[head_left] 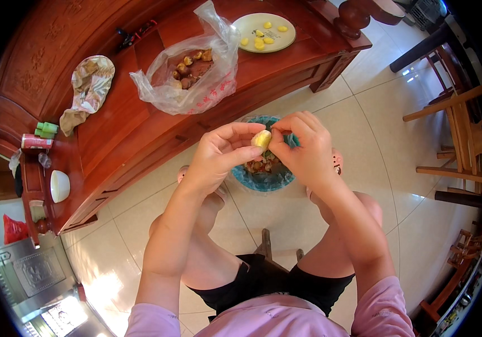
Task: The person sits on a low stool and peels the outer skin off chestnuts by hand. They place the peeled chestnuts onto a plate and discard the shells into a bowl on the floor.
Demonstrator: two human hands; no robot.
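Observation:
My left hand [214, 154] pinches a pale yellow peeled chestnut [261, 140] between thumb and fingers, with some whitish patches on its surface. Right beside it, my right hand [306, 147] has thumb and forefinger pressed together; whatever is between them is too small to make out. Below both hands stands a blue-green bin [263, 182] with a clear liner, holding brown shell scraps [259, 166]. A clear plastic bag [213, 94] lies open on the wooden bench, with several brown chestnuts [183, 69] inside. Several yellow chestnuts [259, 44] rest on a white oval plate [284, 40].
The reddish wooden bench [120, 132] runs across the upper left. On it are a patterned cloth [91, 84], a white bowl [59, 186], a red can [36, 141] and green containers [46, 130]. Wooden chairs [460, 135] stand at the right on the tiled floor [373, 151].

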